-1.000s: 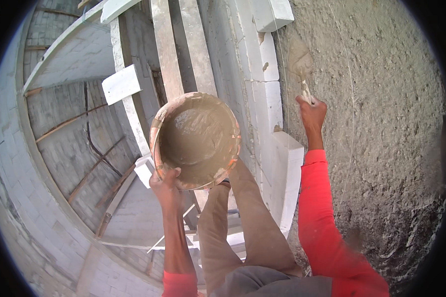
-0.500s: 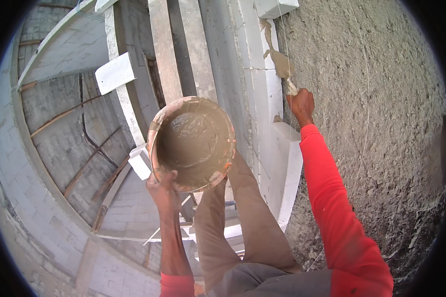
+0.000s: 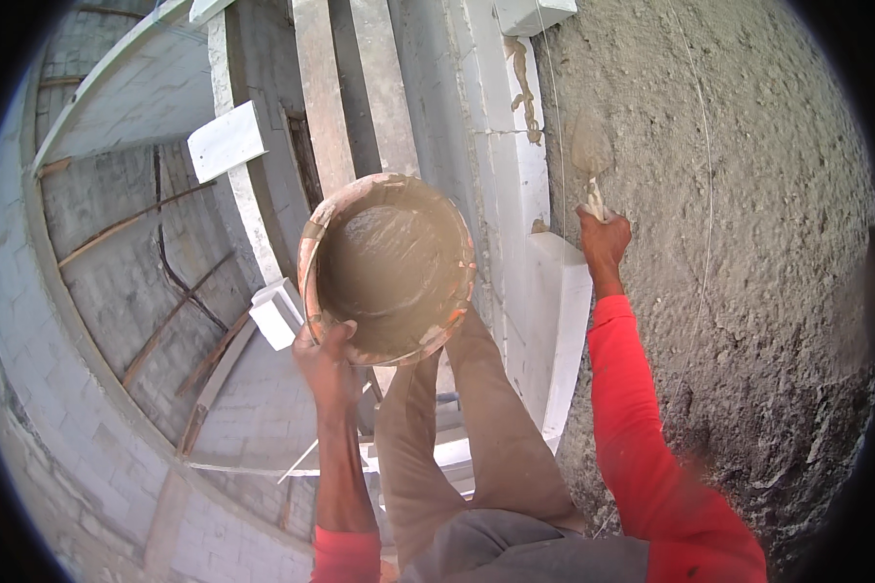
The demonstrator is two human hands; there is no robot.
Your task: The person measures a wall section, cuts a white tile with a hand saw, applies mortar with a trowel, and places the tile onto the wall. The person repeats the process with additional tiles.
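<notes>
Held the bucket (image 3: 310, 243) of wet mortar (image 3: 389, 262) by its rim with the left hand (image 3: 326, 358), before the legs (image 3: 510, 432); with the right hand (image 3: 605, 241), gripped the trowel (image 3: 591, 155) over rough grey surface (image 3: 778, 194), near white blocks (image 3: 528, 189).

1. Bucket (image 3: 345, 195): orange, blotched pale grey and brown
2. Mortar (image 3: 394, 262) inside: grey-brown
3. Trowel (image 3: 590, 155): mud-brown blade, off-white handle
4. Sleeves (image 3: 632, 398): bright red
5. Trousers (image 3: 510, 437): tan
6. Shirt front (image 3: 535, 559): dark grey
7. Blocks (image 3: 533, 180): white, one streaked brown
8. Right-hand surface (image 3: 778, 243): mottled grey-brown, darkening below
9. Planks (image 3: 326, 97): greyish brown
</notes>
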